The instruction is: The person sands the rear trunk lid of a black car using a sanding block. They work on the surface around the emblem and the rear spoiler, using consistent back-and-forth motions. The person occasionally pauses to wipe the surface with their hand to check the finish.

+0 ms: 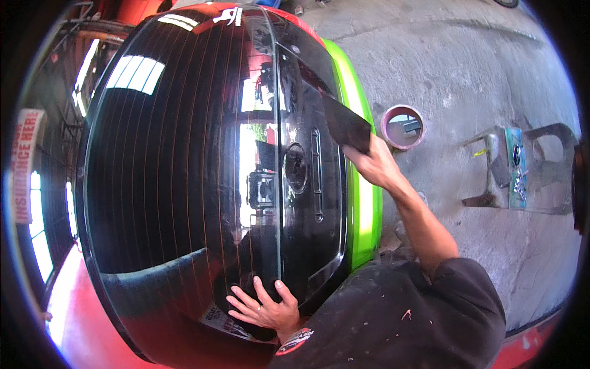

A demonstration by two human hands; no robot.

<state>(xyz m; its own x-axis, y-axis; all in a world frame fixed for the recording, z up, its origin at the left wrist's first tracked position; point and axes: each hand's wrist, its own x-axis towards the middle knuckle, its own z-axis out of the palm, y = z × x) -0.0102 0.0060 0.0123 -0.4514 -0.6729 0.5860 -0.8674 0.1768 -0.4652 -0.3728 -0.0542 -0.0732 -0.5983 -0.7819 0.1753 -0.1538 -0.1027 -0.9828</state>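
Beyond right fingers (357, 159), bucket (388, 114) of liquid (401, 128)

We can make out red block capitals on the white sign (27, 166) at the left. We also find a white decal (228, 16) on the black rear glass (172, 166), a lettered round patch (295, 342) on the dark shirt (393, 313), and blurred print on a teal packet (517, 169).

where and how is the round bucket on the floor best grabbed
Probably by the rim of the bucket, coming from the right, away from the green bumper. Its round mouth faces up and no handle shows. It seems to hold liquid, so keep it level.
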